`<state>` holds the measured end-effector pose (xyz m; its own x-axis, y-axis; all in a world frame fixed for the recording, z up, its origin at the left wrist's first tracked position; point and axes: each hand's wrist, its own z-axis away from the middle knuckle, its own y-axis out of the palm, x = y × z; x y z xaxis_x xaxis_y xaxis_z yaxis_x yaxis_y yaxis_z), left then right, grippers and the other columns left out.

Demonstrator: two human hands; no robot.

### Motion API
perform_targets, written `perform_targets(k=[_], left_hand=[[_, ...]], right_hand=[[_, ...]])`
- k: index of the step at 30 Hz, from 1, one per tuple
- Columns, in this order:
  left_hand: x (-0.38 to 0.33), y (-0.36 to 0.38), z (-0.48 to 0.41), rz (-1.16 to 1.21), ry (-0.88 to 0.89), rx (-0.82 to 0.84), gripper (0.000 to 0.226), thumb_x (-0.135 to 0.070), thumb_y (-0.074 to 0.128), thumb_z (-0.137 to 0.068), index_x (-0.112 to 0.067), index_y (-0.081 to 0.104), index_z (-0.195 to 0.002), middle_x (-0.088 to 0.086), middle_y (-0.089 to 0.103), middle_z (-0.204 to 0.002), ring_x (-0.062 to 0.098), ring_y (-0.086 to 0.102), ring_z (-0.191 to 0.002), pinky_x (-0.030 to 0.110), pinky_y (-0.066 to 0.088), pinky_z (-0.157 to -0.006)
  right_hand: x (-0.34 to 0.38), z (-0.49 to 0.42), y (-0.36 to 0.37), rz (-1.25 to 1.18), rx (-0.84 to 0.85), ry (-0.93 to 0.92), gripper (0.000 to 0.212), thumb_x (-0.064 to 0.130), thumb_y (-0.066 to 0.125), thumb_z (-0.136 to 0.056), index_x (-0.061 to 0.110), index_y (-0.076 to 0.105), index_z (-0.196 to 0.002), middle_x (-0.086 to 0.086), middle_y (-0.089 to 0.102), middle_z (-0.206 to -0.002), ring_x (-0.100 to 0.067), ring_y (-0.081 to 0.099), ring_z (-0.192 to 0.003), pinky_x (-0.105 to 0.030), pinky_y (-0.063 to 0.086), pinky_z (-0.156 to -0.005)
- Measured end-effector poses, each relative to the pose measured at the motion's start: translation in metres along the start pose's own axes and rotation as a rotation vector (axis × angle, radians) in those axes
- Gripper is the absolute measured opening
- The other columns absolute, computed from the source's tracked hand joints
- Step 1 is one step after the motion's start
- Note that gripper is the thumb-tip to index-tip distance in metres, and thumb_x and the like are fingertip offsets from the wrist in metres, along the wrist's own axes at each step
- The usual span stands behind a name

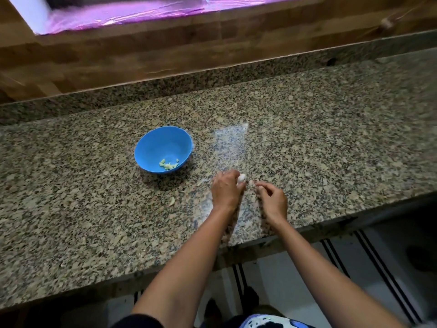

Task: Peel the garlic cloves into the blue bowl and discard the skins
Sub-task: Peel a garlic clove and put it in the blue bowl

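Garlic, white papery-skinned piece (pixel 242 178): held at the fingertips of our left hand (pixel 225 190), just above the speckled brown granite counter (pixel 307 138), presumably so that the other hand can work at its skin. We cannot tell whether it is a single clove or part of a bulb, as it is small and blurred.

Left hand: knuckles up, fingers curled round the garlic in a firm grip.

Right hand (pixel 272 202): just beside the left, with thumb and forefinger drawn narrow to pinch a small pale scrap (pixel 251 183). We judge the scrap to be skin pulled from the piece. The other fingers are loosely curled.

Round blue plastic bowl (pixel 151 147): on the counter, beyond the left hand and to its left, near but apart. We judge it to be set within easy reach so that each finished clove can be dropped in. It holds several pale yellow-green peeled cloves (pixel 168 164), gathered at the bottom on the side toward our hands.

Pale curved fragment (pixel 172 201): lying on the counter to the left of the left hand, apart from it. It is likely a shed skin awaiting discard, though it could be a clove.
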<state>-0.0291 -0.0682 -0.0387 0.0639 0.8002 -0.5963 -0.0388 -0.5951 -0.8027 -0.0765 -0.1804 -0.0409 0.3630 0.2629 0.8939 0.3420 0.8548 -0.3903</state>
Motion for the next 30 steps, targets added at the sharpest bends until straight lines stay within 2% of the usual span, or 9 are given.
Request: perform_targets(k=[3,5,7,9,13,17,21,23,30], left_hand=[[0.021,-0.006,0.012,0.169,-0.007,-0.028,0.039,-0.036,0.058,-0.090,-0.020,0.057,-0.125,0.001,0.058,-0.124,0.015,0.051,-0.116,0.031,0.045,-0.096],[0.048,-0.016,0.015,0.187,-0.004,-0.057,0.039,-0.034,0.045,-0.098,-0.023,0.047,-0.135,0.001,0.043,-0.144,0.016,0.035,-0.134,0.037,0.033,-0.111],[0.074,-0.028,0.017,0.106,0.003,0.076,0.043,-0.031,0.035,-0.102,-0.025,0.034,-0.144,-0.002,0.023,-0.155,0.016,0.016,-0.144,0.038,0.013,-0.115],[0.087,-0.034,0.026,0.046,0.035,0.207,0.045,-0.029,0.030,-0.103,-0.023,0.028,-0.147,-0.003,0.017,-0.157,0.014,0.009,-0.145,0.035,0.006,-0.115],[0.077,-0.026,0.062,-0.024,0.137,0.232,0.047,-0.035,0.025,-0.103,-0.024,0.020,-0.149,-0.010,0.011,-0.156,0.007,0.008,-0.143,0.029,0.007,-0.118],[0.053,-0.006,0.069,-0.089,0.234,0.304,0.052,-0.037,0.020,-0.103,-0.021,0.006,-0.151,-0.008,0.001,-0.156,0.004,0.000,-0.142,0.022,-0.001,-0.116],[0.037,0.007,0.060,-0.102,0.238,0.332,0.055,-0.036,0.020,-0.103,-0.017,0.003,-0.152,-0.001,0.001,-0.159,0.012,0.000,-0.146,0.023,-0.003,-0.115],[0.029,0.013,0.057,-0.129,0.290,0.374,0.055,-0.038,0.020,-0.103,-0.017,0.002,-0.152,0.000,0.000,-0.159,0.012,0.000,-0.146,0.023,-0.004,-0.115],[0.003,0.029,0.042,-0.199,0.404,0.441,0.056,-0.042,0.023,-0.102,-0.018,0.011,-0.152,0.000,0.006,-0.159,0.016,0.003,-0.146,0.026,-0.004,-0.113]], right_hand=[[-0.003,-0.002,0.002,0.010,-0.004,0.021,0.024,0.016,0.051,-0.094,0.013,0.063,-0.115,0.000,0.067,-0.101,-0.003,0.051,-0.063,-0.013,0.036,-0.051],[-0.005,-0.002,0.002,0.005,-0.007,0.023,0.025,0.016,0.051,-0.094,0.013,0.063,-0.116,-0.002,0.068,-0.098,-0.003,0.042,-0.051,-0.010,0.032,-0.042],[-0.006,-0.002,0.002,-0.007,-0.008,0.022,0.025,0.016,0.051,-0.094,0.012,0.063,-0.116,-0.003,0.068,-0.101,-0.003,0.039,-0.048,-0.007,0.029,-0.036],[-0.007,-0.001,0.002,-0.021,-0.010,0.027,0.025,0.016,0.051,-0.094,0.012,0.063,-0.116,-0.002,0.068,-0.101,-0.003,0.038,-0.047,-0.007,0.029,-0.035],[-0.006,0.003,-0.001,-0.115,-0.015,0.073,0.022,0.018,0.052,-0.094,0.015,0.065,-0.112,0.006,0.066,-0.087,-0.010,0.043,-0.052,-0.019,0.037,-0.046],[-0.007,0.005,-0.006,-0.260,-0.025,0.169,0.022,0.016,0.051,-0.094,0.010,0.065,-0.109,0.000,0.068,-0.094,-0.017,0.060,-0.082,-0.031,0.051,-0.078],[-0.010,0.007,-0.015,-0.388,-0.006,0.240,0.020,0.009,0.047,-0.095,0.004,0.065,-0.101,-0.003,0.066,-0.084,-0.013,0.061,-0.077,-0.015,0.050,-0.066],[-0.010,0.010,-0.020,-0.413,-0.015,0.266,0.021,0.008,0.046,-0.095,0.004,0.065,-0.101,-0.004,0.066,-0.083,-0.012,0.061,-0.074,-0.012,0.049,-0.061],[-0.017,0.014,-0.033,-0.447,-0.078,0.328,0.023,0.010,0.047,-0.095,0.000,0.063,-0.109,-0.011,0.067,-0.102,-0.021,0.063,-0.093,-0.027,0.051,-0.084]])
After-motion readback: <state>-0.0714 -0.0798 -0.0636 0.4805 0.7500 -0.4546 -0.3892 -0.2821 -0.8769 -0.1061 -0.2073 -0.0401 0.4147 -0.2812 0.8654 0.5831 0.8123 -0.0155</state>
